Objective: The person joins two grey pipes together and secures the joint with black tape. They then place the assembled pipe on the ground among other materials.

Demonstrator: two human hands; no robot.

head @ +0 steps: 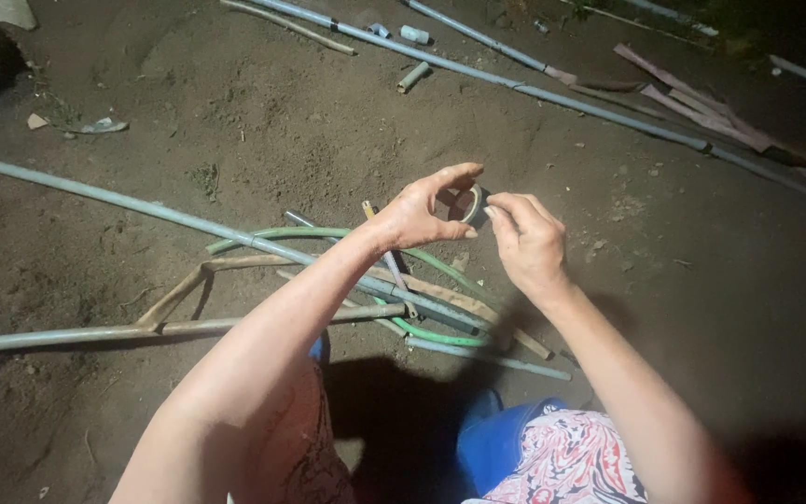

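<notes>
A small roll of dark tape is held up above the dirt ground between both hands. My left hand grips the roll from the left with thumb and fingers curled over it. My right hand pinches its right side with the fingertips. Directly below the hands lies a tangle of grey pipes, a green hose and a thin tool with a yellow tip. Most of the roll is hidden by my fingers.
A long grey pipe crosses the ground at the top, with short pipe pieces beside it. Wooden slats lie at the upper right. Another pipe runs along the left. My knees in patterned cloth fill the bottom.
</notes>
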